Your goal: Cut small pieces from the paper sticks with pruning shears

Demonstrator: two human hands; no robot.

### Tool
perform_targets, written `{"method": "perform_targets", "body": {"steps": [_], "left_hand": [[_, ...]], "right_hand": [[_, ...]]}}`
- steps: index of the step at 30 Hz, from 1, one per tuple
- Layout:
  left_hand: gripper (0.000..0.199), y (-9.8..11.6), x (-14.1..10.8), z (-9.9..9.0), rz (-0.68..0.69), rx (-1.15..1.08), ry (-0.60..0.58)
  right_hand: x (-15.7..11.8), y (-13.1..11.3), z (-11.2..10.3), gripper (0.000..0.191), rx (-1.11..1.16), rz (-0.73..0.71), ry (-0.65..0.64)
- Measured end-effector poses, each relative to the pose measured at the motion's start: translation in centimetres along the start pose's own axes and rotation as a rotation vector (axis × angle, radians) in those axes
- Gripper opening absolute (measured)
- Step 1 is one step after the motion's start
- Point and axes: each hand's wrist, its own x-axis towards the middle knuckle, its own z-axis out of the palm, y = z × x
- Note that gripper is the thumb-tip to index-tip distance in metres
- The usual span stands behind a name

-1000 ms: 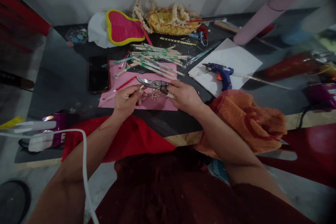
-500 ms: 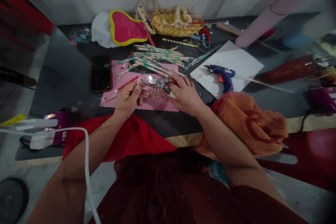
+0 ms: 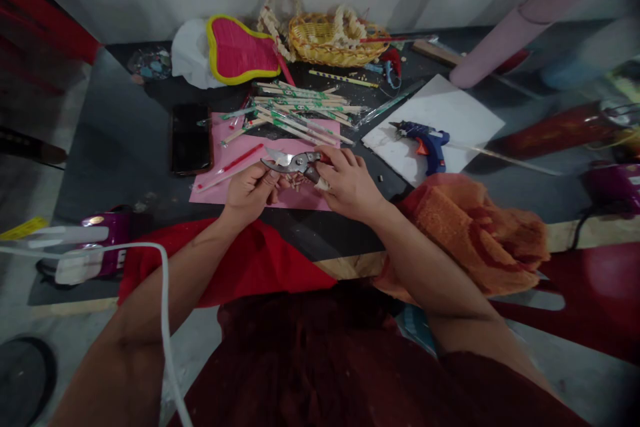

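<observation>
- Right hand (image 3: 350, 185): back of the hand up, wrist low, fingers wrapped firmly around the handles of metal pruning shears (image 3: 299, 162); a clenched grasp, with the handles mostly hidden inside the hand.
- Metal pruning shears: held level just above a pink paper sheet (image 3: 205, 197), between both hands, blades pointing toward the left hand.
- Left hand (image 3: 249, 195): turned inward, fingers curled and raised beside the blades, close to them; whether anything sits between the fingertips, too small to tell, so state of the grasp unclear.
- Forearms (image 3: 190, 273): both reaching in from the lower edge of the view and converging over the pink paper sheet, elbows well apart.
- Small cut stick pieces (image 3: 297, 181): in a loose heap on the pink paper sheet, right below the shears.
- Striped paper-wrapped sticks (image 3: 295, 110): a scattered pile just beyond the hands, partly over the far edge of the sheet.
- Red straw (image 3: 230, 163): lying on the sheet, left of the shears.
- Dark tabletop (image 3: 125, 147): bearing a black phone (image 3: 190, 140) left of the sheet, a blue hot glue gun (image 3: 423, 145) on a white board (image 3: 440, 117) to the right, and a woven basket (image 3: 325, 40) at the far side.
- Orange towel (image 3: 475, 240): bunched near the right forearm.
</observation>
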Motion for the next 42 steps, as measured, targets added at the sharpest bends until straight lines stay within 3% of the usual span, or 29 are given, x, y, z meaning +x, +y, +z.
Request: {"method": "perform_targets", "body": {"steps": [18, 21, 24, 32, 42], "left_hand": [[0.03, 0.07, -0.25, -0.07, 0.017, 0.056, 0.014], [0.032, 0.27, -0.22, -0.13, 0.038, 0.078, 0.047], [0.031, 0.45, -0.31, -0.12, 0.03, 0.109, 0.029], [0.029, 0.68, -0.65, 0.06, 0.0, 0.12, 0.02], [0.025, 0.08, -0.53, 0.18, -0.012, 0.055, 0.048]], "right_hand": [[0.12, 0.02, 0.15, 0.036, 0.037, 0.013, 0.015], [0.25, -0.01, 0.49, 0.053, 0.136, 0.053, 0.076], [0.38, 0.0, 0.52, 0.07, 0.115, 0.08, 0.05], [0.45, -0.36, 0.38, 0.055, 0.072, 0.122, -0.023], [0.51, -0.32, 0.61, 0.058, 0.024, 0.138, -0.012]]}}
